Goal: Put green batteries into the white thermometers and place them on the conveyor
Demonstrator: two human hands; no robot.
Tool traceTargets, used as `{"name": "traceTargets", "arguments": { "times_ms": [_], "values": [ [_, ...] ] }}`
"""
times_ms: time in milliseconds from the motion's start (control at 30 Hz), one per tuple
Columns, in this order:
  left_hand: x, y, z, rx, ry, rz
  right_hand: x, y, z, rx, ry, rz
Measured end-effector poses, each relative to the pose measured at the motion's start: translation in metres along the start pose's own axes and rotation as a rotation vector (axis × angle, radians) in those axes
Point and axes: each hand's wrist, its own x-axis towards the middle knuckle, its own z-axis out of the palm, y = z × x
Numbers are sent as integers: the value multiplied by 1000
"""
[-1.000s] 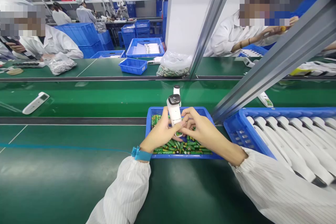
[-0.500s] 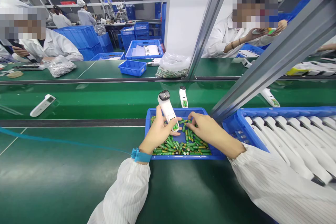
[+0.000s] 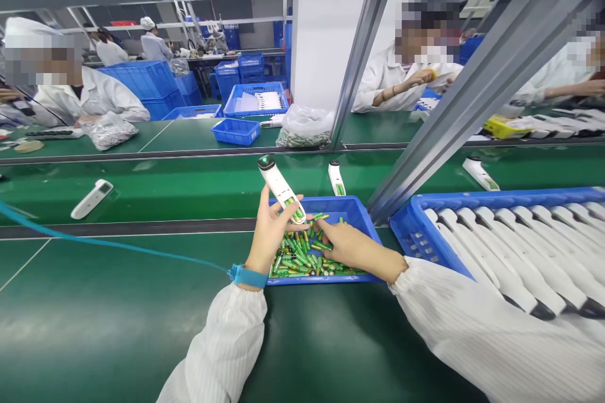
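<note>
Device (image 3: pixel 278 189) tilted further left, L hand (image 3: pixel 270 233) clamped on it, R hand (image 3: pixel 347 244) spread on green batteries (image 3: pixel 302 255), some hidden

Blue plastic crate (image 3: pixel 416 233) of white handheld units (image 3: pixel 510 258), right side of the green conveyor bench (image 3: pixel 118 327). Grey aluminium frame rail (image 3: pixel 449 113). Farther off: clear plastic bag (image 3: pixel 305 119) of green batteries, small blue basket (image 3: pixel 235 131), stacked blue crates (image 3: pixel 142 80), co-workers in white smocks (image 3: pixel 94 94).
</note>
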Motion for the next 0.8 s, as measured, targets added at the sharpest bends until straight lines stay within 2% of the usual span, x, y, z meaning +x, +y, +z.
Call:
{"name": "traceTargets", "arguments": {
  "times_ms": [100, 167, 233, 300, 433, 533, 667, 800],
  "values": [
    [0, 2, -3, -19, 18, 25, 0, 2, 0, 26, 15, -60],
    [5, 7, -14, -3, 49, 47, 0, 5, -1, 46, 18, -99],
    [15, 14, -36, 47, 97, 70, 1, 8, -2, 61, 25, -123],
    [29, 21, -65, 132, 159, 59, 3, 10, -3, 71, 45, -125],
    [60, 29, -131, 327, 327, -86, 7, 9, -7, 122, 95, -113],
    [77, 29, -170, 408, 432, -143, 10, 10, -12, 190, 145, -95],
    [94, 28, -203, 517, 485, -179, 15, 17, -16, 306, 208, -44],
    [106, 26, -220, 684, 501, -171, 17, 24, -14, 417, 166, -44]
  ]
}}
